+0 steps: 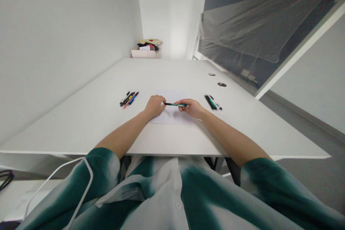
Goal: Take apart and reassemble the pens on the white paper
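Note:
A green and black pen (174, 104) lies level between my two hands, just above a sheet of white paper (172, 119). Its green end is gripped by my right hand (192, 108), with thumb and fingers pinched around the barrel. My left hand (155, 105) rests at the left side of the paper, its fingers closed at the pen's black end. The exact contact of the left fingertips is partly hidden.
On the left lies a group of several coloured pens (129, 99); on the right are several black, green and clear pens (212, 102). A box with items (145, 54) stands at the far edge of the white table (81, 125). A dark plastic-covered panel (250, 25) rises at right.

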`<action>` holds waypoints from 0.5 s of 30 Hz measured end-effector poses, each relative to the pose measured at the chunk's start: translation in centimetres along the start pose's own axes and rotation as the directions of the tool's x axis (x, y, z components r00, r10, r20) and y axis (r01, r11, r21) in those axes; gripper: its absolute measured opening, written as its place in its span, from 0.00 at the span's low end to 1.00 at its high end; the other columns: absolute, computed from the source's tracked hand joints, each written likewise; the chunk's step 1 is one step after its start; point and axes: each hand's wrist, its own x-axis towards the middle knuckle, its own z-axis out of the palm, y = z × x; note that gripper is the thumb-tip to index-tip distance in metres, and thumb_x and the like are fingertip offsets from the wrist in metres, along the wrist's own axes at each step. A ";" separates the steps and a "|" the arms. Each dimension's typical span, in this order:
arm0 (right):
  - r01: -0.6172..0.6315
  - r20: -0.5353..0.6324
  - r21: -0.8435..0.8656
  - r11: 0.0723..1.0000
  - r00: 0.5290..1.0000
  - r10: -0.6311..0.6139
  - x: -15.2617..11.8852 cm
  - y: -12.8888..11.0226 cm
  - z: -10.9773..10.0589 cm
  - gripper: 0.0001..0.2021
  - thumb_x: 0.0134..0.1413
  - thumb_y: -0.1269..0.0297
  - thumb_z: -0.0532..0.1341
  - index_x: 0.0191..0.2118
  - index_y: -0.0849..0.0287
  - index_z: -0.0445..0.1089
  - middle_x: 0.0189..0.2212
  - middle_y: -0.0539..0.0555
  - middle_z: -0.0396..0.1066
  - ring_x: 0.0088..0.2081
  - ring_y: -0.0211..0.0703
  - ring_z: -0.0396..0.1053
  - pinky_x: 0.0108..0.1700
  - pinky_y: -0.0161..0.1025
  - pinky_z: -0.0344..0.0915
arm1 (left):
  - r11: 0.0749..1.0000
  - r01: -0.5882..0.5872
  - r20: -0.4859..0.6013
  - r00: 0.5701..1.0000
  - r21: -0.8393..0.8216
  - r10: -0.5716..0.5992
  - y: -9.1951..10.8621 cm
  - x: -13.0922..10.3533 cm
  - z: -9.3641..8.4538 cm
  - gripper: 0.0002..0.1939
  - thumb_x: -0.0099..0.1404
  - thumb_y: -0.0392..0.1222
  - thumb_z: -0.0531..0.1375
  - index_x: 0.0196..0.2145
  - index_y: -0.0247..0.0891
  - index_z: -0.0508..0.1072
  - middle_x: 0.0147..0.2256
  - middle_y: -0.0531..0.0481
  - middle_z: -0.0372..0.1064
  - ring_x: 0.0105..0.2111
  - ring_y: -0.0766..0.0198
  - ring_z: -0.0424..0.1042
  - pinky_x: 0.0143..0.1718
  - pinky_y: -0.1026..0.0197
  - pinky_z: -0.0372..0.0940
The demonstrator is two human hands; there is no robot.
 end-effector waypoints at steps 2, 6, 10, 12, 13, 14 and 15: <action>0.016 0.015 -0.036 0.999 1.000 -0.015 -0.1 -0.1 0.1 0.10 0.46 0.60 0.62 0.27 0.61 0.78 0.21 0.53 0.67 0.26 0.40 0.63 0.34 0.40 0.61 | 1.000 -0.001 0.000 1.000 0.009 0.001 0.0 0.0 0.0 0.08 0.60 0.37 0.57 0.36 0.40 0.75 0.40 0.45 0.76 0.43 0.53 0.71 0.49 0.48 0.62; 0.030 0.035 -0.086 0.996 0.999 -0.028 -0.2 -0.3 0.2 0.10 0.44 0.60 0.63 0.29 0.60 0.79 0.20 0.51 0.67 0.25 0.38 0.62 0.31 0.38 0.59 | 1.000 0.003 -0.005 1.000 0.015 -0.003 0.1 0.0 -0.1 0.08 0.60 0.36 0.57 0.36 0.39 0.75 0.40 0.46 0.76 0.43 0.53 0.71 0.49 0.48 0.62; 0.013 0.046 -0.149 0.989 0.999 -0.006 -0.3 -0.4 0.2 0.14 0.42 0.65 0.62 0.37 0.60 0.79 0.16 0.49 0.65 0.23 0.38 0.61 0.29 0.37 0.57 | 1.000 0.007 -0.023 1.000 0.006 -0.007 0.0 0.1 -0.1 0.08 0.59 0.35 0.57 0.36 0.40 0.75 0.39 0.46 0.76 0.43 0.53 0.71 0.49 0.48 0.62; 0.010 0.058 -0.206 0.978 0.998 0.002 -0.2 -0.3 0.2 0.18 0.41 0.67 0.61 0.41 0.60 0.77 0.14 0.47 0.65 0.22 0.37 0.61 0.28 0.37 0.56 | 1.000 0.011 -0.030 0.999 0.000 -0.011 0.0 0.1 -0.1 0.08 0.59 0.35 0.57 0.36 0.40 0.74 0.39 0.46 0.75 0.43 0.52 0.71 0.49 0.48 0.62; 0.011 0.067 -0.235 0.972 0.998 0.005 -0.2 -0.2 0.2 0.19 0.41 0.68 0.60 0.43 0.60 0.77 0.14 0.47 0.66 0.21 0.37 0.61 0.28 0.36 0.55 | 1.000 0.011 -0.035 0.999 -0.003 -0.011 0.0 0.1 -0.1 0.08 0.59 0.35 0.57 0.36 0.40 0.74 0.39 0.45 0.75 0.43 0.52 0.71 0.49 0.48 0.62; 0.015 0.079 -0.260 0.966 0.997 0.005 -0.2 -0.2 0.2 0.19 0.41 0.68 0.60 0.43 0.60 0.76 0.15 0.46 0.67 0.21 0.37 0.61 0.27 0.36 0.55 | 1.000 0.010 -0.040 0.999 -0.006 -0.011 0.0 0.1 -0.1 0.08 0.59 0.34 0.57 0.36 0.40 0.74 0.39 0.45 0.75 0.43 0.52 0.70 0.49 0.48 0.61; 0.021 0.092 -0.280 0.960 0.996 0.005 -0.2 -0.1 0.2 0.19 0.40 0.68 0.61 0.44 0.59 0.75 0.15 0.46 0.67 0.21 0.37 0.62 0.27 0.36 0.55 | 1.000 0.010 -0.049 0.999 -0.008 -0.011 0.0 0.1 -0.1 0.08 0.59 0.34 0.57 0.36 0.40 0.73 0.39 0.45 0.75 0.43 0.52 0.70 0.50 0.48 0.61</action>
